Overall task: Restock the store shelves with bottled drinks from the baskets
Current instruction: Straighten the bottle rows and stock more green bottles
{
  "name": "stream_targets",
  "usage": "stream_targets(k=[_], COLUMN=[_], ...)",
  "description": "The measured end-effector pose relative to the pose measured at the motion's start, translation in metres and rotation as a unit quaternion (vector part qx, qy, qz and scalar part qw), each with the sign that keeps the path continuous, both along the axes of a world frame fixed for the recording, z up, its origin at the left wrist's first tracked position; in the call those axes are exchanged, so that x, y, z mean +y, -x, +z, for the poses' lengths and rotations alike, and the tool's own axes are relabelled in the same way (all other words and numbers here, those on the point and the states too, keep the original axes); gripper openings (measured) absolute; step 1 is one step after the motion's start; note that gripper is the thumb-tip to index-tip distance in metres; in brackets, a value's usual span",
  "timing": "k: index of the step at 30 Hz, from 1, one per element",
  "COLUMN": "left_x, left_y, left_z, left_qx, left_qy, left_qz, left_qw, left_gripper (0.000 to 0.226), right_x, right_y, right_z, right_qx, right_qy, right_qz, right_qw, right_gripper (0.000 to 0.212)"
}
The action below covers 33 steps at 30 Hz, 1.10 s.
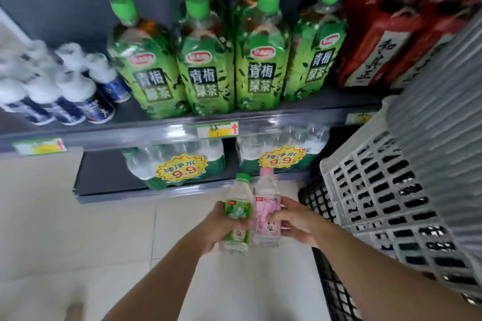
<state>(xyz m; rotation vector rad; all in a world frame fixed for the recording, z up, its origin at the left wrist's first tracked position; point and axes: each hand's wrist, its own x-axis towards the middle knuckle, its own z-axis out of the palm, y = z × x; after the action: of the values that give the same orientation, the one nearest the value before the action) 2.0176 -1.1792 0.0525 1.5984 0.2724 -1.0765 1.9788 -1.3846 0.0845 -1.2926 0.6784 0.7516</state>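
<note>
While both arms reach forward from six o'clock, the left hand wraps a green-capped bottle and the right hand wraps a pink-capped bottle. Each hand is closed around its own bottle, fingers across the label. The two bottles stand upright, touching side by side, low in the centre of the head view, above pale floor tiles.

At twelve o'clock from the hands, the lower shelf holds two shrink-wrapped water packs with yellow 9.9 stickers. Above it, the upper shelf carries large green tea bottles with green caps, in a row at least two deep. At ten o'clock, on that same shelf, sits a cluster of small white-capped bottles, blurred. At one o'clock, red-labelled bottles stand just beside the green tea.

At three o'clock, a white slotted basket sits tilted, touching a black wire basket beneath it. What the baskets hold cannot be seen.
</note>
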Motion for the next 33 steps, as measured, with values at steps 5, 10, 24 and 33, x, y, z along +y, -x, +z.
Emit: stream_targets(k=[5,10,24,33], left_x=[0.021,0.047,0.114,0.134], left_y=[0.012,0.014,0.003,-0.017], left_z=[0.111,0.213,0.471,0.577], left_qx=[-0.007,0.050,-0.089,-0.197], left_qy=[0.083,0.139,0.136,0.162], left_qz=[0.044,0.120,0.112,0.184], left_qw=[0.996,0.982,0.980,0.949], left_gripper=[0.089,0.062,0.070,0.054], right_x=[0.026,0.043,0.087,0.116], right_y=[0.002,0.001,-0.028,-0.077], right_z=[0.101,0.198,0.455,0.553], right_qx=[-0.017,-0.026,-0.147,-0.246], right_qy=[-0.013,0.004,-0.046,-0.048], right_qz=[-0.001,0.022,0.078,0.110], right_qw=[1.000,0.999,0.985,0.962], right_gripper=[0.047,0.054,0.057,0.058])
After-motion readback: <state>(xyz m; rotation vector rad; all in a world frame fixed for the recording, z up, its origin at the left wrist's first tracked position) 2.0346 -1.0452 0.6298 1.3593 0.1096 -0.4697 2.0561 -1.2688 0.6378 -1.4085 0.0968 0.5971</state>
